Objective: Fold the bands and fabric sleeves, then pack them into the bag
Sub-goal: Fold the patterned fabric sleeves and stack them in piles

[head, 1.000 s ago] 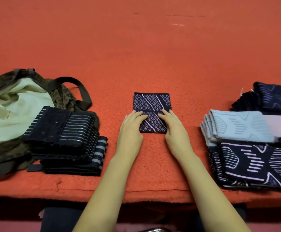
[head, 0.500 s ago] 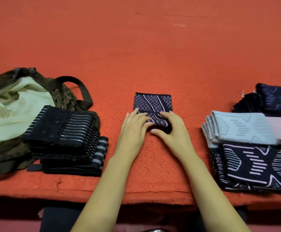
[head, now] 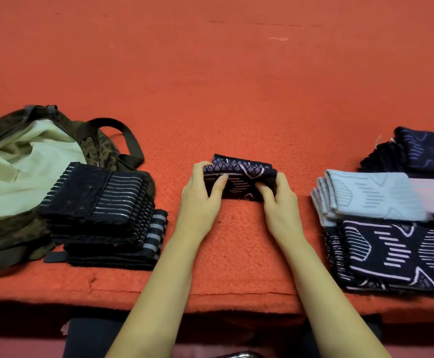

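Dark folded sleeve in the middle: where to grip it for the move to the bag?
Probably at its two short ends, one hand from each side, as the left hand and right hand hold the sleeve now: thumbs on the near face, fingers over the top, clamping the loose layers together.

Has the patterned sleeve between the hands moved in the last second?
Yes: the sleeve has its near half folded over, toward the red mat's far side.
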Demonstrator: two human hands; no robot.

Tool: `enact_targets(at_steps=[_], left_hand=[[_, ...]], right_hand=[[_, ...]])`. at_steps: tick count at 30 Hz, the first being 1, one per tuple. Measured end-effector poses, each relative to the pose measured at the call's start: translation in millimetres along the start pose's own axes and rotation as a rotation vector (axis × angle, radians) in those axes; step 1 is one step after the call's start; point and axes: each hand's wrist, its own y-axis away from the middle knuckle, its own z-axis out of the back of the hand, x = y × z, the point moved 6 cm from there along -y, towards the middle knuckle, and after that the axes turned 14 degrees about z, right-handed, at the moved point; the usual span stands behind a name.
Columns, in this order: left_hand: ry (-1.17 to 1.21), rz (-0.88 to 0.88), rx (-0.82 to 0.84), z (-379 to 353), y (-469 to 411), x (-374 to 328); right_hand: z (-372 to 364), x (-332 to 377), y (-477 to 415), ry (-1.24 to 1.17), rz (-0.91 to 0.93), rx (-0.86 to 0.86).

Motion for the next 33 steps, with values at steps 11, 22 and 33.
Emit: enact_targets(at_steps=[11,22,33], left_hand=[[-0.082,0.049,-0.027,-3.7,-6.0,9.0],[-0.260,0.097,-0.145,-11.2,-10.2,0.6],[-0.294,0.039,-0.037,-18.0,-6.9,2.0]], right_hand=[[1.2,-5.0,2.5,0.040,-0.022,-0.045],[-5.8,-5.4,-0.1,0.237,0.046,0.079],[-10.0,-5.2,-1.6,0.332,-0.006,0.142]])
